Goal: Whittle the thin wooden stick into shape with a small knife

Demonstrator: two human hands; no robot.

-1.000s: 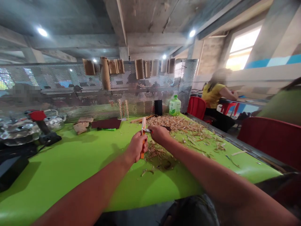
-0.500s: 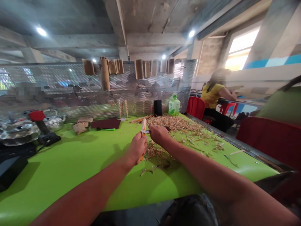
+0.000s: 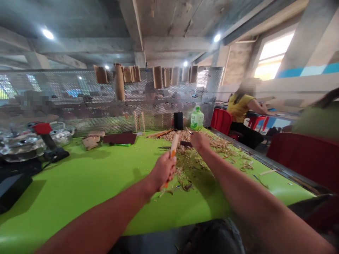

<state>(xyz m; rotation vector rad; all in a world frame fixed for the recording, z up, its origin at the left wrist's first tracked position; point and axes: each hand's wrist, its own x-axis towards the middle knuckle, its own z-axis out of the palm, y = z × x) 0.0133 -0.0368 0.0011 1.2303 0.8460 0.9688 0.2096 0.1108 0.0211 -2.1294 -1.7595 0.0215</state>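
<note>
My left hand [image 3: 162,171] grips a pale wooden stick [image 3: 174,145] with orange along its lower part, its top standing up past my fingers. My right hand [image 3: 200,142] is curled closed and apart from the stick, with a thin pointed tip, probably a small knife blade [image 3: 189,131], showing beyond it. Its handle is hidden. Under and ahead of my hands, wood shavings [image 3: 193,141] lie heaped on the green table [image 3: 79,187]. A thin dark tool [image 3: 164,147] lies on the table near the stick.
Beyond the shavings stand a green-capped bottle [image 3: 196,119] and a black cup [image 3: 178,120]. Carved sticks [image 3: 139,121] stand near a dark board [image 3: 119,138]. A red-topped clamp [image 3: 42,128] sits left. A perforated metal screen [image 3: 111,88] closes the far side; a seated person [image 3: 239,107] works at right.
My hands have moved apart. The left hand and stick shifted right and nearer me, the stick now tilted, and the right hand moved right and farther away, off the stick.
</note>
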